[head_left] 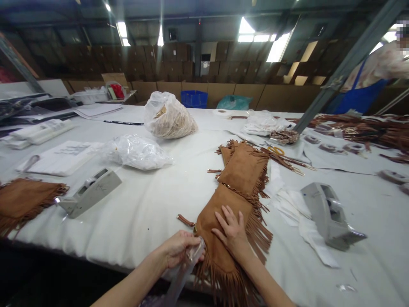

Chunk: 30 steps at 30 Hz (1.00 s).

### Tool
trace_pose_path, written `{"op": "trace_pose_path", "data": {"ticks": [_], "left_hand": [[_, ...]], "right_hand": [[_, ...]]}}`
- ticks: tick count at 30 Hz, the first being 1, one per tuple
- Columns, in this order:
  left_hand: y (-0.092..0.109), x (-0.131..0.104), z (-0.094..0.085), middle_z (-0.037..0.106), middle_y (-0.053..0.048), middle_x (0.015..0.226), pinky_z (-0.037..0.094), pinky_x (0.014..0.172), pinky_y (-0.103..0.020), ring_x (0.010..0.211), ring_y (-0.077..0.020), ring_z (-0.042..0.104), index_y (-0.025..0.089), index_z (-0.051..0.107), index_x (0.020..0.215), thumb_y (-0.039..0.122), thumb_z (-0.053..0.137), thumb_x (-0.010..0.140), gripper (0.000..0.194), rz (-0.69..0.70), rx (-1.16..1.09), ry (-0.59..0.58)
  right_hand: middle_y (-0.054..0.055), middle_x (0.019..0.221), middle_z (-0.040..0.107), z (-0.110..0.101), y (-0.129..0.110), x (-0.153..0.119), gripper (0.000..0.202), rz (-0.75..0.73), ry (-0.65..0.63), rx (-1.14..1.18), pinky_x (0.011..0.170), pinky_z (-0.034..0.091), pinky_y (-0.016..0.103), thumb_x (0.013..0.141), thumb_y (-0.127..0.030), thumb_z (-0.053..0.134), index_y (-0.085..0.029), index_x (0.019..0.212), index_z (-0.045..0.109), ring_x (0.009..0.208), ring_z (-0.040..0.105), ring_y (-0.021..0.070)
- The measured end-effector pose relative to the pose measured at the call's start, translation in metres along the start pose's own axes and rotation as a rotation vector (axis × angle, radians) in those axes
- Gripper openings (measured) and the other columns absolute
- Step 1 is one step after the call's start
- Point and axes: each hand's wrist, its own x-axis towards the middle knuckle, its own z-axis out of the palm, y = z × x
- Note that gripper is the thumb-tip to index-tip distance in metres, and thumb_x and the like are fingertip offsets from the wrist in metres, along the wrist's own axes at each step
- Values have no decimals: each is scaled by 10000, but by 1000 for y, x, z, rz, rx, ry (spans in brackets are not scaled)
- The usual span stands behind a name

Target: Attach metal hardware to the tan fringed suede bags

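Note:
A brown suede fringed bag (pixel 220 213) lies on the white-covered table near its front edge, its long fringe hanging down toward me. My right hand (pixel 234 234) rests flat on it with the fingers spread. At the bag's left edge, my left hand (pixel 182 249) pinches a clear plastic strip (pixel 185 273) that trails down past the table edge. Just above my left hand a short brown zipper pull (pixel 185 220) sticks out from the bag. More brown fringed bags (pixel 244 164) overlap behind the first one.
Grey tape dispensers stand left (pixel 91 192) and right (pixel 332 215). Plastic bags (pixel 137 152) lie farther back, one bulging (pixel 169 115). Yellow-handled scissors (pixel 275 150) and brown straps (pixel 367 130) are at right. A metal post (pixel 345 72) slants over the table. A person (pixel 367 85) is at far right.

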Motion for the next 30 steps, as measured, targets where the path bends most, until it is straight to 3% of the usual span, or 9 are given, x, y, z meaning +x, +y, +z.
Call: {"op": "trace_pose_path", "data": {"ticks": [2, 4, 7, 11, 16, 20, 24, 27, 30], "left_hand": [[-1, 2, 3, 650, -69, 685, 461, 574, -241, 603, -156, 620, 77, 622, 765, 353, 754, 636, 332, -2, -20, -1], [-3, 2, 6, 645, -62, 697, 463, 580, -253, 625, -169, 624, 93, 613, 784, 342, 745, 636, 318, -20, -41, -5], [-7, 1, 9, 643, -69, 728, 468, 588, -274, 645, -182, 623, 106, 599, 808, 355, 723, 633, 329, -55, -50, -9], [-12, 0, 10, 596, -32, 668, 457, 556, -296, 568, -164, 570, 135, 562, 779, 412, 720, 608, 362, -77, 0, 28], [-16, -6, 8, 526, 13, 578, 413, 563, -292, 525, -147, 501, 154, 555, 719, 464, 690, 613, 355, 70, 180, 141], [-16, -16, 7, 524, 1, 587, 338, 627, -265, 616, -154, 459, 152, 608, 604, 374, 670, 650, 235, 370, 453, 308], [-19, -24, 5, 532, -11, 642, 304, 683, -263, 692, -175, 455, 194, 594, 562, 346, 603, 721, 220, 630, 677, 428], [-22, -23, -1, 549, -12, 611, 304, 637, -262, 632, -165, 464, 186, 598, 581, 359, 558, 756, 249, 723, 774, 411], [-21, -14, -8, 551, -6, 581, 332, 591, -250, 588, -149, 465, 153, 594, 608, 409, 549, 751, 297, 695, 710, 291]], "right_hand": [[160, 1130, 629, -14, -23, -18, 327, 171, 106, 137, 965, 347, 469, 897, -382, 460, -152, 1024, 654, 1091, 535, 282], [107, 835, 677, -27, -53, -42, 401, 451, 114, 349, 788, 441, 349, 908, -436, 415, -151, 795, 674, 826, 599, 226], [48, 589, 608, -34, -92, -66, 553, 798, -121, 778, 551, 411, 268, 837, -619, 424, -151, 638, 640, 575, 543, 167], [64, 667, 647, -22, -112, -55, 654, 1036, -275, 1338, 471, 375, 207, 675, -753, 516, -121, 751, 665, 552, 553, 133], [31, 592, 622, -5, -117, -39, 561, 1080, -273, 1408, 422, 297, 164, 599, -652, 687, -108, 734, 659, 470, 498, 80], [-16, 476, 549, 4, -122, -44, 528, 1022, -203, 1407, 405, 271, 179, 554, -625, 728, -111, 634, 638, 404, 408, 57], [-12, 502, 566, 12, -124, -45, 531, 1048, -179, 1491, 416, 282, 176, 488, -598, 777, -111, 650, 640, 429, 442, 63], [-7, 542, 583, 17, -127, -41, 538, 1127, -181, 1648, 416, 301, 164, 500, -596, 779, -121, 707, 636, 449, 473, 67], [-17, 518, 553, 17, -131, -35, 489, 1160, -164, 1796, 396, 301, 154, 552, -574, 769, -127, 660, 599, 431, 456, 59]]}}
